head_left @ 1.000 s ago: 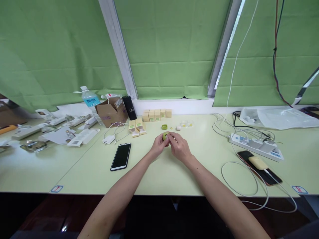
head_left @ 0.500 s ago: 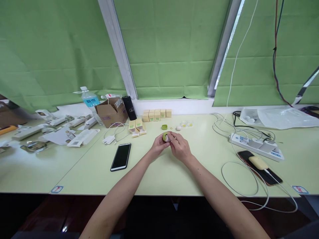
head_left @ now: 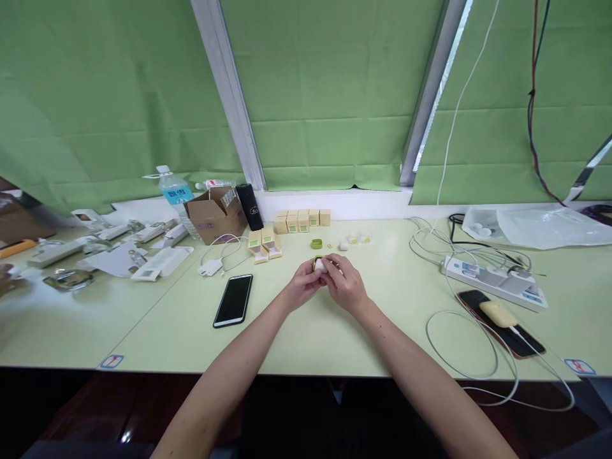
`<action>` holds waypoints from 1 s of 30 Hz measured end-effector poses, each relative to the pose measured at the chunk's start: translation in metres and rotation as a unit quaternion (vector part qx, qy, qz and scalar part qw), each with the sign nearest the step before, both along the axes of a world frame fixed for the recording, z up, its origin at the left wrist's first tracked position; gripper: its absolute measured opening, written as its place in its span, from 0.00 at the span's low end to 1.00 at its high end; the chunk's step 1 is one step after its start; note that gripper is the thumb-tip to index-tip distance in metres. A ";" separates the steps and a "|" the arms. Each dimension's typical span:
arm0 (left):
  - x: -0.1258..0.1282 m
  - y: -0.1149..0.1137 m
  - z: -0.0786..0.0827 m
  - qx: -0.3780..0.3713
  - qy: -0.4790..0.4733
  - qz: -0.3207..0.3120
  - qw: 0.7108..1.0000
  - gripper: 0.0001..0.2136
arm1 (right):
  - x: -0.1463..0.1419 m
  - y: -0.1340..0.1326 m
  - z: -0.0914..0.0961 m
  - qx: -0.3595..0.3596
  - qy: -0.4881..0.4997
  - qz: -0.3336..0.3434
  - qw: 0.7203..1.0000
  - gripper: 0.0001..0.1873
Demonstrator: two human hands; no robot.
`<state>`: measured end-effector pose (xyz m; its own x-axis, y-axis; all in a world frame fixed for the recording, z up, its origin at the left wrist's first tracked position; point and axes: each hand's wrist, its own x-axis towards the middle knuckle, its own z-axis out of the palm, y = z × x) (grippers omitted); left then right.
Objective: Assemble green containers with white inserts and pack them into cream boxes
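Observation:
My left hand (head_left: 305,282) is closed around a small green round case (head_left: 317,259) above the table. A small white rounded piece (head_left: 320,267) sits against the case, and the fingers of my right hand (head_left: 345,283) press on it from the right. Fingers partly cover both pieces. Just beyond the hands lies a green ring-shaped part (head_left: 316,243), with tiny yellowish bits (head_left: 329,246) beside it. Further right are another white rounded piece (head_left: 343,246) and a clear tray with yellow-centred white pieces (head_left: 359,238).
Small yellow boxes (head_left: 303,221) line the back wall; a cardboard box (head_left: 216,217) and black cylinder (head_left: 249,207) stand left of them. A phone (head_left: 233,301) lies left. Cables, a power strip (head_left: 495,282) and another phone (head_left: 507,325) occupy the right. A blurred hand (head_left: 4,279) shows far left.
The white piece between my hands has turned and shows more toward me, while less of the green case is visible. At the far left edge a blurred hand has come into view.

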<state>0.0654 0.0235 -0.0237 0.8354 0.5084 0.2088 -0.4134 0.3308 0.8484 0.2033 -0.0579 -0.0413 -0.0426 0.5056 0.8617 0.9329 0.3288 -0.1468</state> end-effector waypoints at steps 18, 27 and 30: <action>0.002 -0.001 -0.001 -0.003 -0.001 0.021 1.000 0.21 | 0.002 0.000 0.004 -0.004 0.038 0.053 0.998 0.21; -0.001 0.017 0.000 0.038 -0.009 0.085 0.996 0.27 | 0.013 0.004 0.007 -0.022 0.272 0.137 0.952 0.23; 0.003 0.022 -0.005 0.089 -0.019 0.155 0.984 0.29 | 0.013 0.007 0.008 -0.046 0.427 0.131 0.894 0.23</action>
<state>0.0686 0.0454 -0.0286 0.6362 0.6903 0.3447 -0.5028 0.0321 0.8638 0.2166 -0.0513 -0.0335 0.4838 0.6445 0.5921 0.3610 0.4693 -0.8058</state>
